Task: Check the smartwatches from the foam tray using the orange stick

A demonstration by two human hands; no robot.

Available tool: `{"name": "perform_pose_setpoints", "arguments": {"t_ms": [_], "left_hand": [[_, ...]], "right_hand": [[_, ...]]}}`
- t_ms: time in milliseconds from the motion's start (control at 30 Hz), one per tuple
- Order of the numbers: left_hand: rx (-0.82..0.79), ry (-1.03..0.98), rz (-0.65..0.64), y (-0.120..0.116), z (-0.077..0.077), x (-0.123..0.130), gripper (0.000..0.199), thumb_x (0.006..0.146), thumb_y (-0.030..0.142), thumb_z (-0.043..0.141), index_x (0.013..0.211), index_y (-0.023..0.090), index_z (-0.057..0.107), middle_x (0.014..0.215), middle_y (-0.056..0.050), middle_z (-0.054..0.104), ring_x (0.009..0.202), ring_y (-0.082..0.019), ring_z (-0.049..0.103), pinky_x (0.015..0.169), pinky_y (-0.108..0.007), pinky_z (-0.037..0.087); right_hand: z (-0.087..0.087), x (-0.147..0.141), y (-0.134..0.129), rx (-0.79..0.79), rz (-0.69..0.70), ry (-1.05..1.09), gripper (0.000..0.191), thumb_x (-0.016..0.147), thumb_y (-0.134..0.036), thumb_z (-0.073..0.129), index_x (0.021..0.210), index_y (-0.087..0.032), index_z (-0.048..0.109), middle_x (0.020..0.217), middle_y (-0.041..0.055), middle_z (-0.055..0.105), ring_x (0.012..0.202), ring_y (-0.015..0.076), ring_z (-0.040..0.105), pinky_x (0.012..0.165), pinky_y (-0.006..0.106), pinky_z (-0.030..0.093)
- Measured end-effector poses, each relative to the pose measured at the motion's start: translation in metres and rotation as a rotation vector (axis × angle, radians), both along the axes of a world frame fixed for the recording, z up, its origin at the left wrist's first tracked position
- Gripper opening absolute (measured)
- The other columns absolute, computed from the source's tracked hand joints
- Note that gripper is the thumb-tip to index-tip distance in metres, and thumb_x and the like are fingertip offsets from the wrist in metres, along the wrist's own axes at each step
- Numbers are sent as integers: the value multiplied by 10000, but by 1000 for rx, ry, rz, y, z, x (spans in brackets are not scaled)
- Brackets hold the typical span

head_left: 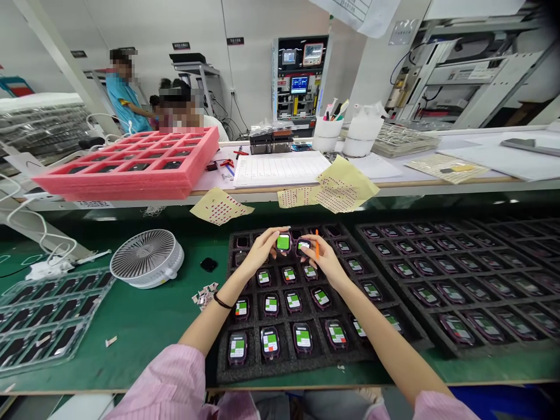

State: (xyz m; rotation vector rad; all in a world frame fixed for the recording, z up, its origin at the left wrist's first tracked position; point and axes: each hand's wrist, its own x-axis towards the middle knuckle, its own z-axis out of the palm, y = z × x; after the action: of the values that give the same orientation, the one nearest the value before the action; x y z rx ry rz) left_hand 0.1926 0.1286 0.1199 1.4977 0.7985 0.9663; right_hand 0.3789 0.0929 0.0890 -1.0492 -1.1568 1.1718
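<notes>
My left hand (261, 248) grips a smartwatch (283, 241) with a lit green screen, held above the far part of a black foam tray (249, 373). Close beside it, my right hand (322, 256) has its fingers on a second smartwatch (303, 247), whose screen shows green and white. A thin orange stick (317, 244) is also in the right hand, pointing upright. Below both hands, the tray's compartments hold several watches with green-and-white screens, some with red or orange patches. My right forearm hides part of the tray.
A second foam tray of watches (455, 294) lies to the right. On the left are a round fan (147, 256) and a clear plastic tray (48, 321). Above, a shelf bears a pink foam tray (192, 169), papers (280, 169) and yellow sticker sheets (341, 189). People stand behind.
</notes>
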Motion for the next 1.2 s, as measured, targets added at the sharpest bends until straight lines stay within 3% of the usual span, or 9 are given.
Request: {"name": "perform_pose_setpoints", "arguments": {"t_ms": [200, 400, 633, 900, 1033, 1200], "left_hand": [[23, 1, 89, -1, 1, 1, 356, 810, 468, 590, 957, 145, 621, 773, -16, 622, 543, -81, 549, 457, -181, 407], [40, 7, 104, -3, 2, 4, 391, 693, 477, 704, 875, 149, 593, 721, 9, 589, 569, -80, 525, 460, -174, 417], [38, 40, 101, -3, 2, 4, 425, 815, 545, 542, 941, 145, 613, 750, -16, 612, 517, -76, 533, 414, -169, 361], [39, 41, 115, -5, 3, 5, 388, 752, 518, 634, 879, 154, 596, 706, 13, 561, 547, -74, 504, 420, -158, 362], [27, 42, 90, -3, 2, 2, 391, 847, 516, 515, 954, 149, 598, 775, -14, 600, 531, -72, 519, 442, -178, 376], [119, 75, -113, -5, -1, 0, 545, 684, 326, 764, 1141, 180, 506, 1098, -89, 604, 874, -154, 614, 723, -253, 497]], "right_hand": [[0, 0, 0, 6, 7, 0, 396, 684, -400, 733, 990, -222, 557, 855, 4, 570, 516, 101, 587, 347, 189, 261], [2, -1, -2, 14, 16, -3, 374, 694, -399, 723, 982, -222, 563, 870, 11, 592, 507, 94, 580, 349, 187, 274], [1, 0, -1, 8, -6, -23, 365, 714, -431, 696, 982, -217, 570, 880, 18, 594, 504, 99, 591, 341, 188, 271], [0, -1, -1, 16, 5, -27, 356, 722, -434, 688, 980, -219, 570, 909, 25, 603, 498, 94, 585, 336, 192, 271], [-1, 0, 0, 18, 1, -17, 352, 724, -440, 683, 975, -217, 578, 883, 15, 594, 491, 92, 585, 333, 187, 273], [-2, 1, 0, -8, 5, 3, 329, 770, -469, 626, 983, -219, 601, 747, -15, 564, 513, 108, 587, 332, 180, 301]]}}
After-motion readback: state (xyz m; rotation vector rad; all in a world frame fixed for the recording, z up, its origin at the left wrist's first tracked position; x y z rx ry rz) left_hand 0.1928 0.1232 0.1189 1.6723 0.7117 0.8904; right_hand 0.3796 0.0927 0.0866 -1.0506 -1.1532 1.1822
